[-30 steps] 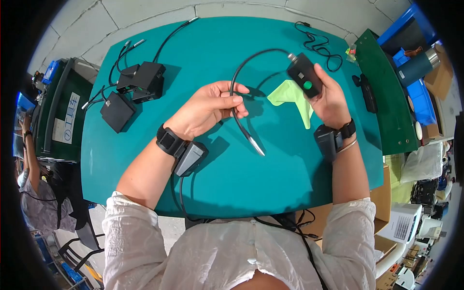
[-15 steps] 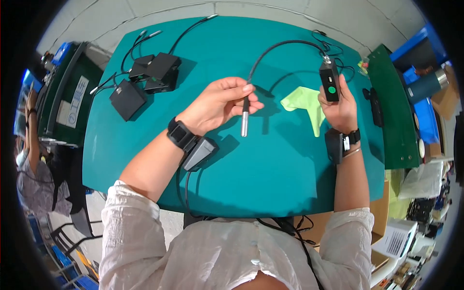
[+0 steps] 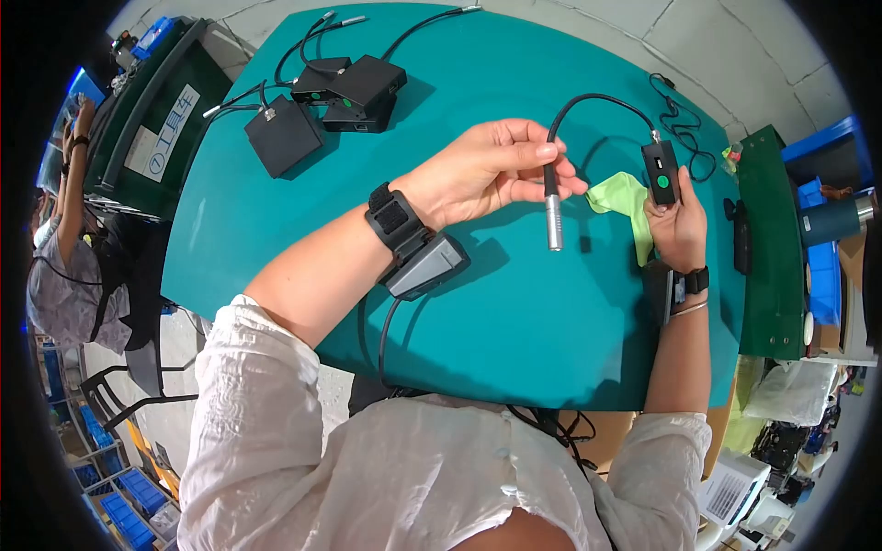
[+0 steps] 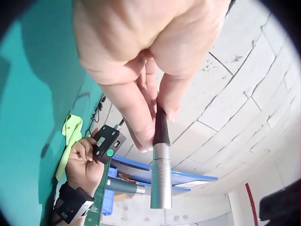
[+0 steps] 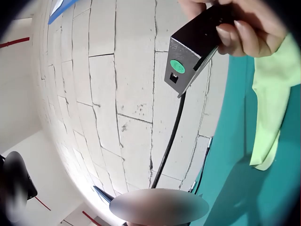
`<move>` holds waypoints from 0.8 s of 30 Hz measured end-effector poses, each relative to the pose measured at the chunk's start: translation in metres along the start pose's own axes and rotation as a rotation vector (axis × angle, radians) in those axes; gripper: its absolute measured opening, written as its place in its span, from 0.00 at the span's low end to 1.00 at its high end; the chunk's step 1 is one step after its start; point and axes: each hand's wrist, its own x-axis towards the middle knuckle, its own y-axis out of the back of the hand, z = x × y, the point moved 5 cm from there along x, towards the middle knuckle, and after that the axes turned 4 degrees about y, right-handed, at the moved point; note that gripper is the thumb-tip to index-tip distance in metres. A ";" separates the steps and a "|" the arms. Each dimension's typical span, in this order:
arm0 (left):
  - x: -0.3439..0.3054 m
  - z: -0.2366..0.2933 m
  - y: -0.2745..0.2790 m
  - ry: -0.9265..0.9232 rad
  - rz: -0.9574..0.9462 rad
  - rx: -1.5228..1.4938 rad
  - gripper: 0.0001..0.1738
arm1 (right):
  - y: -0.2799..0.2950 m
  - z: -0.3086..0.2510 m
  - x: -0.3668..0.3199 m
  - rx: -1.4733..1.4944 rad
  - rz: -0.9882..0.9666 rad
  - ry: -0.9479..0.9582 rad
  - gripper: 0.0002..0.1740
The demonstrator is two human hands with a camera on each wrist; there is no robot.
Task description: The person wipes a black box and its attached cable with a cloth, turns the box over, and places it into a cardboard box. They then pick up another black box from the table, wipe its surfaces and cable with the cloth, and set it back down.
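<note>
My left hand [image 3: 501, 170] pinches a black flexible gooseneck cable [image 3: 602, 96] between thumb and fingers, just above its silver metal tip [image 3: 554, 225]. In the left wrist view that tip [image 4: 161, 181] sticks out below the fingertips. The cable arches over to a small black box [image 3: 661, 170], which my right hand [image 3: 682, 230] holds by its lower end. A green round sticker [image 5: 177, 66] and a small square port show on the box's end face. Beneath the box, a light green cloth [image 3: 620, 195] lies crumpled on the green table [image 3: 478, 321].
Several similar black boxes [image 3: 283, 136] with gooseneck cables sit at the table's far left. A thin black cord [image 3: 680, 119] lies at the back right. Beyond the right edge stand a green panel [image 3: 772, 248] and a dark bottle [image 3: 831, 220]. Another person [image 3: 78, 275] is at far left.
The cable tip has swung from slanting down-right to pointing straight down, with my left fingers now closer to it. The box has turned more upright. Both hands appear farther right as the view shifted.
</note>
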 end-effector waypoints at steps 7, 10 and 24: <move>0.001 0.002 -0.013 -0.060 -0.070 -0.027 0.11 | 0.001 0.001 0.001 -0.022 0.031 0.013 0.12; -0.001 0.010 -0.005 -0.145 0.014 -0.115 0.11 | -0.007 0.003 0.000 0.039 -0.030 -0.030 0.12; -0.003 0.018 0.036 -0.259 0.348 -0.220 0.12 | -0.069 0.012 -0.031 -0.247 -0.342 -0.140 0.19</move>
